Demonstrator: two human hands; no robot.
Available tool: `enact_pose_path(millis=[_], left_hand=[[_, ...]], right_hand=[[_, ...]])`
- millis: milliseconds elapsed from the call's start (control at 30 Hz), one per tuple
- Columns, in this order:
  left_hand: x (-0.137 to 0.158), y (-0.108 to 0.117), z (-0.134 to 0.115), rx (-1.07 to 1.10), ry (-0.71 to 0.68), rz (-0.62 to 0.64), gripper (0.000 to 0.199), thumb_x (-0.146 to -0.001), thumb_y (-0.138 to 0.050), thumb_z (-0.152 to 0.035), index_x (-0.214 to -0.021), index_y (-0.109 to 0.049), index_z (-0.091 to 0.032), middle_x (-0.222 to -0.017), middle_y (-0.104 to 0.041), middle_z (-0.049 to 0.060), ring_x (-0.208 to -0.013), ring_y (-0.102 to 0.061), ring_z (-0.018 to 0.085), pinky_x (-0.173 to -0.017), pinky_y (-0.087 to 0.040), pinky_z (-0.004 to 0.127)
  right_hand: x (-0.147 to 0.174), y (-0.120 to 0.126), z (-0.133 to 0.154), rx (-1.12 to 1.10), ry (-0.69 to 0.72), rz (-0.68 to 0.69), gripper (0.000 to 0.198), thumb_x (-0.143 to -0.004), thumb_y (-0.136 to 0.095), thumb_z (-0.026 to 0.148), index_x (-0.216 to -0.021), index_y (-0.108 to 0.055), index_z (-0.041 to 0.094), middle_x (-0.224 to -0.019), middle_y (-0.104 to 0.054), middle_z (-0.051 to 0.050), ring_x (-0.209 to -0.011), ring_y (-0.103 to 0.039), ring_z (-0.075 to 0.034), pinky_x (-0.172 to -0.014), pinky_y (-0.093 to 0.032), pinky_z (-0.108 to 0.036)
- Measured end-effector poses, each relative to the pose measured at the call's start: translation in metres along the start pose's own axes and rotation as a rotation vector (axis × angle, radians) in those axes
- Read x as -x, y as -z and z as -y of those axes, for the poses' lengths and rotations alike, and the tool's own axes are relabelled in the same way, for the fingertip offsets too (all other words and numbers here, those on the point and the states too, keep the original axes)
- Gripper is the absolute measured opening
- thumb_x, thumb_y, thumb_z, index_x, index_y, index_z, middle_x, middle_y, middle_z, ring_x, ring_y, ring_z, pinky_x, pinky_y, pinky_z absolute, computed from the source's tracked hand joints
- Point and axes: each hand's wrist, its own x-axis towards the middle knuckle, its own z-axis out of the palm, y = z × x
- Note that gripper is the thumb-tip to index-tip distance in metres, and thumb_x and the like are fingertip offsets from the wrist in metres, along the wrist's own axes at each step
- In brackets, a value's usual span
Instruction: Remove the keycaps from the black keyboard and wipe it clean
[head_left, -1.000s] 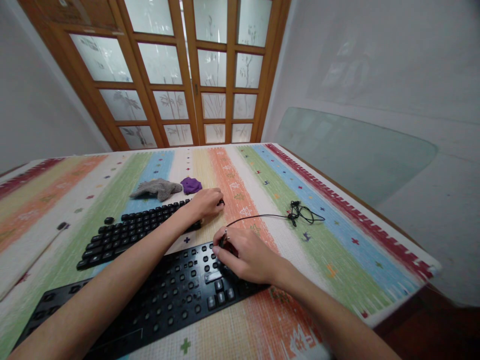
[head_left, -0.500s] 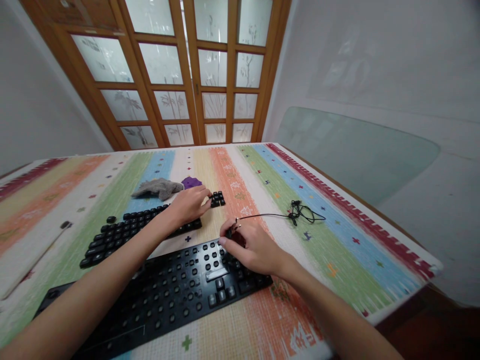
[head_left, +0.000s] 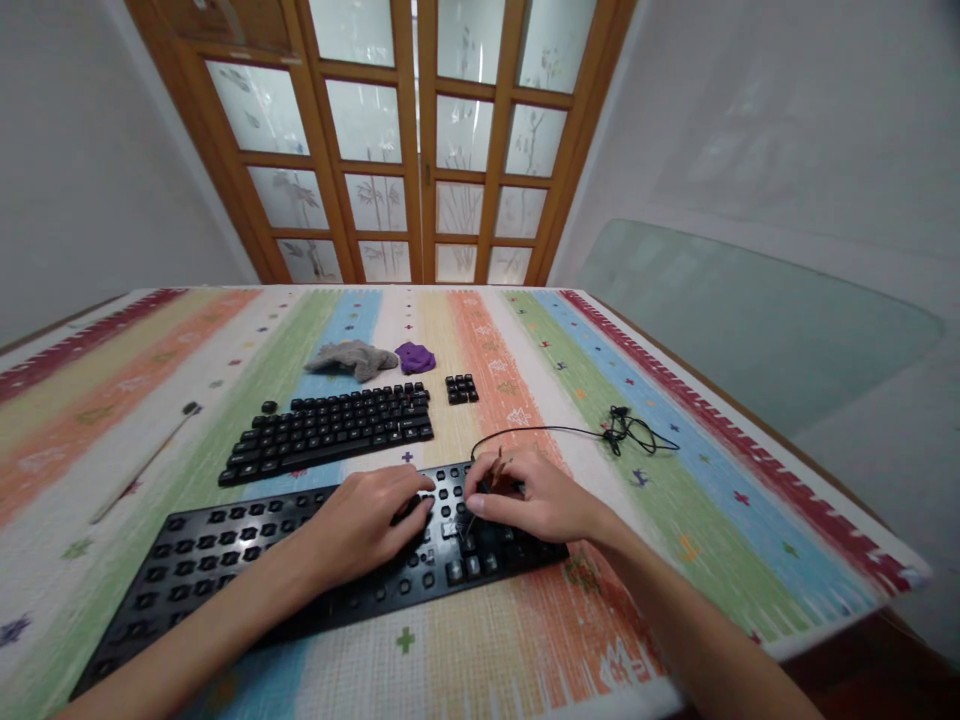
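A black keyboard (head_left: pixel 247 560) lies on the striped cloth, most of its switches bare and a few keycaps (head_left: pixel 471 567) fitted near its right end. Over its middle-right part is my left hand (head_left: pixel 367 520), thumb and forefinger curled close together; whatever is between them is hidden. My right hand (head_left: pixel 540 490) rests over the right end, its fingers closed around a thin reddish-brown piece (head_left: pixel 501 464) that partly sticks up. Beyond the keyboard, loose black keycaps (head_left: pixel 330 430) sit in rows, with a smaller group (head_left: pixel 461 388) to their right and a single keycap (head_left: pixel 268 406) at upper left.
A grey cloth (head_left: pixel 352 358) and a purple lump (head_left: pixel 415 357) lie behind the keycaps. The keyboard's cable (head_left: pixel 619 430) is bunched on the right. A thin brush-like stick (head_left: pixel 150 460) lies at left. The table's right edge (head_left: pixel 750 430) runs beside a wall.
My left hand has come back from the small keycap group to the keyboard, next to my right hand. My right hand stays over the keyboard's right end. The view has shifted slightly.
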Motion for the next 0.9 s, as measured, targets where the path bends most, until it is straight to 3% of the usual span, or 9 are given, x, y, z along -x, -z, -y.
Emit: enact_pose_path(millis=[200,433,600,800,900], left_hand=[[0.023,-0.016,-0.019,0.079,-0.039,-0.036,0.018,-0.095,-0.047,-0.021,-0.102,-0.064,-0.018,-0.080,-0.065,0.002,-0.064,-0.060,0.015,-0.060,-0.047,0.027],[0.032,-0.034,-0.026,0.025,-0.029,-0.052,0.019,-0.093,-0.055,-0.032,-0.104,-0.062,-0.018,-0.083,-0.068,0.003,-0.073,-0.066,0.021,-0.063,-0.051,0.034],[0.033,-0.037,-0.027,-0.007,-0.050,-0.056,0.023,-0.089,-0.059,-0.036,-0.102,-0.062,-0.017,-0.081,-0.068,0.004,-0.072,-0.066,0.022,-0.062,-0.052,0.034],[0.034,-0.040,-0.027,-0.008,-0.050,-0.067,0.026,-0.088,-0.061,-0.037,-0.104,-0.062,-0.017,-0.082,-0.069,0.005,-0.073,-0.067,0.021,-0.063,-0.053,0.033],[0.034,-0.042,-0.027,-0.005,-0.045,-0.076,0.027,-0.087,-0.061,-0.037,-0.105,-0.062,-0.017,-0.083,-0.069,0.005,-0.075,-0.067,0.021,-0.064,-0.053,0.033]], right_hand=[[0.002,0.003,-0.001,0.087,0.005,0.054,0.020,-0.088,-0.061,0.033,-0.082,-0.067,0.014,-0.069,-0.062,-0.001,-0.057,-0.053,-0.011,-0.055,-0.041,-0.023],[0.004,0.009,0.000,0.123,-0.002,0.096,0.023,-0.088,-0.062,0.035,-0.080,-0.068,0.015,-0.070,-0.065,-0.002,-0.059,-0.056,-0.012,-0.058,-0.043,-0.023],[0.010,0.008,0.003,0.099,-0.091,0.122,0.024,-0.087,-0.063,0.037,-0.081,-0.069,0.015,-0.069,-0.065,-0.003,-0.060,-0.059,-0.013,-0.057,-0.046,-0.024],[0.033,-0.002,-0.007,-0.195,-0.331,0.022,0.027,-0.085,-0.067,0.043,-0.083,-0.065,0.016,-0.063,-0.064,-0.001,-0.051,-0.058,-0.011,-0.048,-0.047,-0.022],[0.041,-0.012,-0.013,-0.371,-0.384,-0.077,0.028,-0.082,-0.070,0.044,-0.083,-0.063,0.017,-0.066,-0.065,-0.001,-0.053,-0.061,-0.011,-0.049,-0.051,-0.022]])
